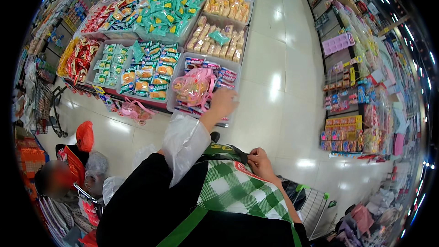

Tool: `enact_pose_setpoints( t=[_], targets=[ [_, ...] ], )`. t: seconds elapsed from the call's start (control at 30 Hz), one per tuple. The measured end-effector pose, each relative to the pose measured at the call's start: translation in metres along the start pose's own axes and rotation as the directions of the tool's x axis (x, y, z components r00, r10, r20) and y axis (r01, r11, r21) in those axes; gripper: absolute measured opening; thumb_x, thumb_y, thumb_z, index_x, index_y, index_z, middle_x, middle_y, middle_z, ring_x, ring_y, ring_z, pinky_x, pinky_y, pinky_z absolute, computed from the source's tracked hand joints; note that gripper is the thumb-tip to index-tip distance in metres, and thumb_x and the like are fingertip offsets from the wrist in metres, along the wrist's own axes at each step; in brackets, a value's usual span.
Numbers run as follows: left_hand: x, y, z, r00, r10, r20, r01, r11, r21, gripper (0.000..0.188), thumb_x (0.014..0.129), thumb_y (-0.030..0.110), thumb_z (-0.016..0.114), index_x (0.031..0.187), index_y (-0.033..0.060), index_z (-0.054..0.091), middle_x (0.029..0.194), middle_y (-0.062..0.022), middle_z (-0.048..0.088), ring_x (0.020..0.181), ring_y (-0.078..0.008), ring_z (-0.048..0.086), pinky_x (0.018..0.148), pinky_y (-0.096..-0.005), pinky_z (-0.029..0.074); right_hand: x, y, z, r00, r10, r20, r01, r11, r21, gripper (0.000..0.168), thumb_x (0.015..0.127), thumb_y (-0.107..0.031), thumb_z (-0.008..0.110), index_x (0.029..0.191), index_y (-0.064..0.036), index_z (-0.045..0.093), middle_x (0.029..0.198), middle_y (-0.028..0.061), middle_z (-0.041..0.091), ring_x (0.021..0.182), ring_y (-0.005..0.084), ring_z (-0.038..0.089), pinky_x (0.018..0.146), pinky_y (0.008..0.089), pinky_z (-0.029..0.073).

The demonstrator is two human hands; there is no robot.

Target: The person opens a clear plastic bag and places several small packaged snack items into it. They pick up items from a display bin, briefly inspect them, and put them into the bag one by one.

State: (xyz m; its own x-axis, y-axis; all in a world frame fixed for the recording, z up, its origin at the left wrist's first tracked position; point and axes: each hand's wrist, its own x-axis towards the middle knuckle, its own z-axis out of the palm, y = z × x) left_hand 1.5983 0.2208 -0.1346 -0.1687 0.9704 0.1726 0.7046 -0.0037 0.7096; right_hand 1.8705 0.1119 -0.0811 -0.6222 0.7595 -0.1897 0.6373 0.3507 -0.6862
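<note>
My left hand, blurred, reaches over the right side of a clear plastic bin of wrapped snacks. It is beside a pink transparent bag with straps, which lies on the packets; whether it touches the bag or a packet I cannot tell. A clear plastic bag covers that forearm. At my waist, my right hand has its fingers closed on the edge of a green and white checked apron. Another pink bag hangs from the display's front edge. Green-wrapped cakes fill the adjoining bin.
More snack bins stretch ahead. Stocked shelves line the right side of the tiled aisle. A wire shopping cart stands behind at right. At lower left is a person beside a cart handle.
</note>
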Motion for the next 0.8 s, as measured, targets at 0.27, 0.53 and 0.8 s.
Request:
enact_pose_setpoints(
  t=[0.27, 0.53, 0.8],
  targets=[
    [0.058, -0.079, -0.023, 0.915, -0.101, -0.39, 0.288, 0.842, 0.457, 0.039, 0.068, 0.029, 0.069, 0.102, 0.0122, 0.058, 0.102, -0.0121, 0.056, 0.101, -0.0314, 0.051, 0.086, -0.0472, 0.037, 0.054, 0.037, -0.028, 0.993, -0.007, -0.122, 0.001, 0.999, -0.046, 0.01, 0.072, -0.009, 0.065, 0.082, -0.008, 0.065, 0.09, 0.0073, 0.06, 0.085, 0.0269, 0.057, 0.072, 0.0363, 0.047],
    [0.074, -0.074, -0.009, 0.825, -0.376, -0.422, 0.565, 0.565, 0.602, 0.042, 0.067, 0.036, 0.069, 0.098, 0.0104, 0.059, 0.1, -0.0104, 0.057, 0.098, -0.0296, 0.051, 0.082, -0.042, 0.038, 0.102, 0.092, -0.083, 0.987, -0.088, -0.136, 0.08, 0.995, -0.058, 0.008, 0.071, -0.008, 0.064, 0.079, -0.007, 0.064, 0.086, 0.0055, 0.061, 0.083, 0.0267, 0.057, 0.07, 0.0361, 0.047],
    [0.084, -0.045, 0.007, 0.718, -0.453, -0.529, 0.694, 0.415, 0.588, 0.032, 0.065, 0.022, 0.068, 0.096, 0.0157, 0.063, 0.104, -0.0088, 0.055, 0.101, -0.0293, 0.05, 0.084, -0.0415, 0.037, 0.167, 0.157, -0.178, 0.966, -0.259, 0.002, 0.259, 0.966, 0.002, 0.007, 0.073, -0.008, 0.065, 0.079, -0.007, 0.065, 0.087, 0.0046, 0.061, 0.084, 0.0244, 0.058, 0.07, 0.0338, 0.048]
  ],
)
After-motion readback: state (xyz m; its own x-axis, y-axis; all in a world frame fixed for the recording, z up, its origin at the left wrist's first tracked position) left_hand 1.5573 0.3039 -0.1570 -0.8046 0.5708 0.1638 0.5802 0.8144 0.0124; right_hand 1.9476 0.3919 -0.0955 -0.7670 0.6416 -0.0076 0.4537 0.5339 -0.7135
